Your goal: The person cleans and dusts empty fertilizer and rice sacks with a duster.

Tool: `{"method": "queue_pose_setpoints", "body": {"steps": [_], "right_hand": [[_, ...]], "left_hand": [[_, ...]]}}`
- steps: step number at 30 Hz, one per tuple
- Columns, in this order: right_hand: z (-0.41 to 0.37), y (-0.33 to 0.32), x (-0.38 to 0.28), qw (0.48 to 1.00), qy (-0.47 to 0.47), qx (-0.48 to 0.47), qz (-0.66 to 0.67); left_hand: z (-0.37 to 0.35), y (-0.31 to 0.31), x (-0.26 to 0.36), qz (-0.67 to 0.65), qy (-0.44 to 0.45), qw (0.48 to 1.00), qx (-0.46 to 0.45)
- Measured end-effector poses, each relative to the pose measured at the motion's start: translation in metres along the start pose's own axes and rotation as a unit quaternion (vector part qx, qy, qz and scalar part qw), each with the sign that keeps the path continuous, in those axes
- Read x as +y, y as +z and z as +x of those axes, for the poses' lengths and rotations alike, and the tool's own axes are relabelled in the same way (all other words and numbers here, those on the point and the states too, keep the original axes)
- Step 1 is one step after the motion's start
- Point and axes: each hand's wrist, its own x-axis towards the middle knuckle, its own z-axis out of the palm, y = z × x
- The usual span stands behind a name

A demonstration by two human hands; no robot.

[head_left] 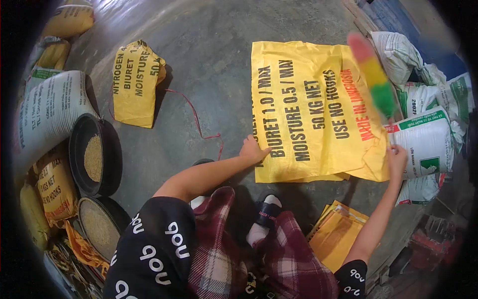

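A large yellow printed sack (308, 119) lies spread above the grey floor, with another layer showing under its lower edge. My left hand (255, 150) pinches its lower left side, thumb over the print. At the lower right corner, my right hand (397, 158) has its fingers closed on the sack's edge. A duster with red, yellow and green bristles (373, 74) overlaps the sack's right side in view; what holds it cannot be made out. Below the sack, folded yellow sacks (336, 234) lie in a pile near my right forearm.
A smaller folded yellow piece (134, 84) lies at upper left, a red string (194, 112) beside it. Two black basins of grain, (102, 154) the upper one, stand at left among full sacks. White filled sacks (423, 139) line the right side.
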Motion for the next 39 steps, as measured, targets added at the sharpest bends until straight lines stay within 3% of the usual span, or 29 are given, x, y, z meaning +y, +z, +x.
{"method": "queue_pose_setpoints", "body": {"steps": [2, 4, 7, 10, 12, 14, 16, 18, 20, 22, 26, 29, 34, 36, 38, 39], "right_hand": [[-0.016, 0.015, -0.013, 0.990, 0.086, -0.111, -0.009], [-0.041, 0.039, -0.022, 0.977, 0.161, -0.122, -0.073], [-0.069, 0.067, -0.027, 0.958, 0.221, -0.172, -0.065], [-0.088, 0.088, -0.026, 0.954, 0.253, -0.148, -0.069], [-0.092, 0.091, -0.020, 0.943, 0.278, -0.169, -0.068], [-0.099, 0.100, -0.007, 0.956, 0.270, -0.097, -0.066], [-0.097, 0.106, 0.013, 0.951, 0.281, -0.127, -0.031], [-0.099, 0.113, 0.027, 0.945, 0.286, -0.159, 0.006], [-0.104, 0.121, 0.035, 0.922, 0.310, -0.225, 0.059], [-0.114, 0.123, 0.028, 0.919, 0.312, -0.234, 0.066], [-0.136, 0.146, 0.036, 0.931, 0.299, -0.204, 0.052], [-0.131, 0.132, 0.019, 0.912, 0.335, -0.226, 0.073], [-0.142, 0.125, 0.027, 0.913, 0.320, -0.213, 0.135], [-0.155, 0.118, 0.023, 0.905, 0.332, -0.198, 0.178], [-0.171, 0.108, 0.013, 0.890, 0.349, -0.177, 0.233], [-0.182, 0.114, 0.012, 0.889, 0.352, -0.179, 0.233]], "left_hand": [[0.007, -0.007, -0.004, -0.024, -0.037, 0.999, -0.018], [0.016, -0.004, -0.012, -0.010, -0.049, 0.999, 0.009], [0.024, -0.004, -0.022, 0.035, 0.002, 0.999, 0.001], [0.025, -0.004, -0.019, 0.070, 0.019, 0.996, 0.047], [0.028, -0.010, -0.015, -0.040, -0.002, 0.998, -0.053], [0.030, -0.007, -0.015, -0.070, -0.006, 0.996, -0.048], [0.043, 0.001, -0.038, -0.210, 0.029, 0.976, -0.045], [0.040, -0.001, -0.049, -0.167, 0.048, 0.984, -0.036], [0.017, -0.014, -0.042, -0.066, 0.145, 0.985, 0.066], [-0.017, -0.030, -0.024, 0.008, 0.105, 0.993, 0.060], [-0.055, -0.020, -0.015, 0.077, 0.157, 0.984, 0.021], [-0.067, -0.013, -0.019, 0.306, 0.209, 0.929, -0.023], [-0.049, -0.022, -0.042, 0.262, 0.266, 0.926, 0.048], [-0.045, -0.038, -0.042, 0.120, 0.168, 0.978, 0.018], [-0.035, -0.045, -0.053, 0.084, 0.169, 0.981, 0.047], [-0.020, -0.044, -0.072, -0.001, 0.177, 0.978, 0.114]]}}
